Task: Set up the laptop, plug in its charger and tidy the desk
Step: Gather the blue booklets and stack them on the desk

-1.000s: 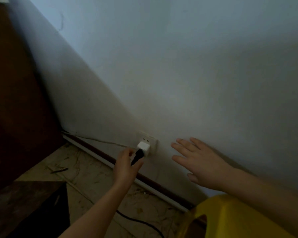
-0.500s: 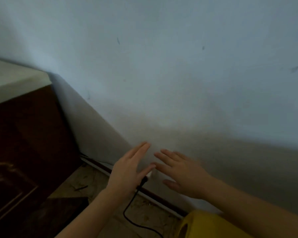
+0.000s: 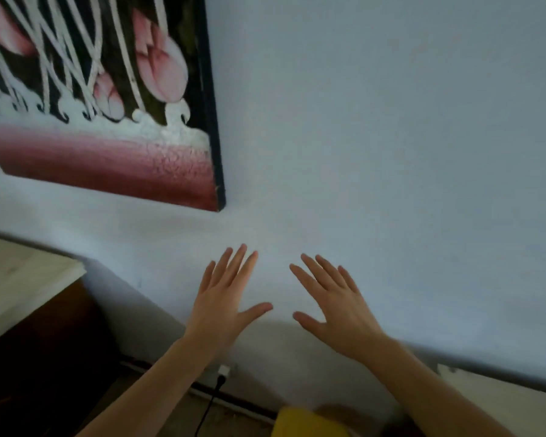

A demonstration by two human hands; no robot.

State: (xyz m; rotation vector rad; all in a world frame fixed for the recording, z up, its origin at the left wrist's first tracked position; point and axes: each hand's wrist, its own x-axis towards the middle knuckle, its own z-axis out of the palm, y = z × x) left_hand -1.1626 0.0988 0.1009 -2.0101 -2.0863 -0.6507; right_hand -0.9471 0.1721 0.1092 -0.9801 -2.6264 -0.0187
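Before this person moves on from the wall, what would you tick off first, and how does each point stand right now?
1. White charger plug sits at the wall socket: ok, though how deep cannot tell.
2. Black cable runs down from it unbroken: ok.
3. Left hand open, holding nothing: ok.
4. Right hand open, holding nothing: ok.
5. Laptop receiving power: cannot tell, not in view.
6. Yellow object below clear of the cable: cannot tell.

Bare forearms, left hand [image 3: 223,305], right hand [image 3: 336,310]

You face a pale blue-white painted wall [image 3: 391,121]; a dark-framed pink flower painting [image 3: 108,105] hangs upper left, dark wooden cabinet [image 3: 44,357] lower left.
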